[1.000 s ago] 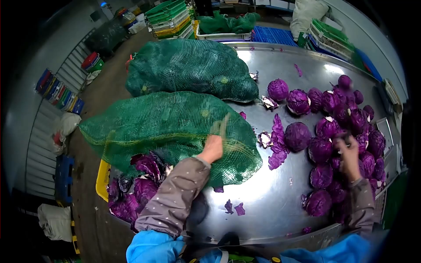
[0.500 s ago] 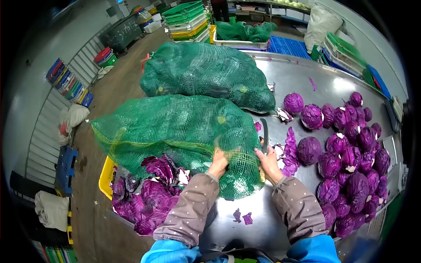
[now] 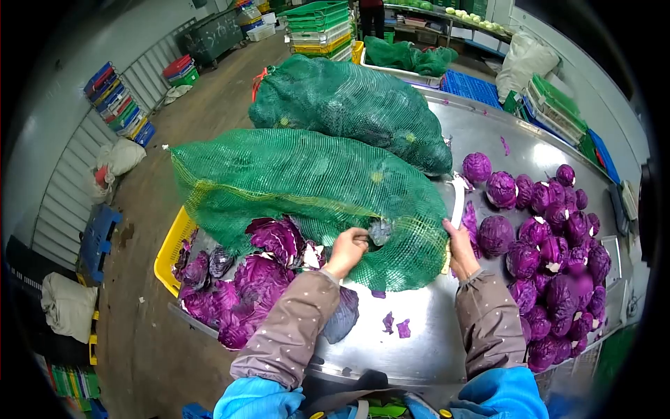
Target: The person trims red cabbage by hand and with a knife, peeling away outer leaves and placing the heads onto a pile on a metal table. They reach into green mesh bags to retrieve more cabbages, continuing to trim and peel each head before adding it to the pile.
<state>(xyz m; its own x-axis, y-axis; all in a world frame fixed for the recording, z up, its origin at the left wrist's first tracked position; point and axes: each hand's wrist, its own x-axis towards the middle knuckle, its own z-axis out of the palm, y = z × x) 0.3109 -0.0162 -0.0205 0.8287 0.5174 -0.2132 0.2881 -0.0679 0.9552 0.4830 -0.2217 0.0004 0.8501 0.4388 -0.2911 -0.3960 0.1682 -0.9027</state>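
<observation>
A full green mesh bag [image 3: 293, 164] with a yellow stripe lies across the metal table. Its side has a torn opening, where a dark cabbage [image 3: 380, 232] shows. At the opening's left edge my left hand [image 3: 349, 251] is closed, fingers curled on the mesh. My right hand [image 3: 461, 251] is closed around the pale handle of a curved knife [image 3: 458, 202], beside the bag's right end; the blade points away from me and shines white. Near my left forearm, a dark purple cabbage [image 3: 342, 315] rests on the table, partly hidden by the sleeve.
Behind lies a second full mesh bag [image 3: 356, 98]. Many trimmed red cabbages [image 3: 562, 244] are piled on the right of the metal table [image 3: 419, 325]. Loose purple leaves [image 3: 258, 286] fill the left, by a yellow crate [image 3: 174, 255]. Stacked crates [image 3: 317, 28] stand beyond.
The mesh now gapes open beside my left hand and a cabbage shows through. My right hand and the knife have moved right, away from the mesh. The camera view has shifted.
</observation>
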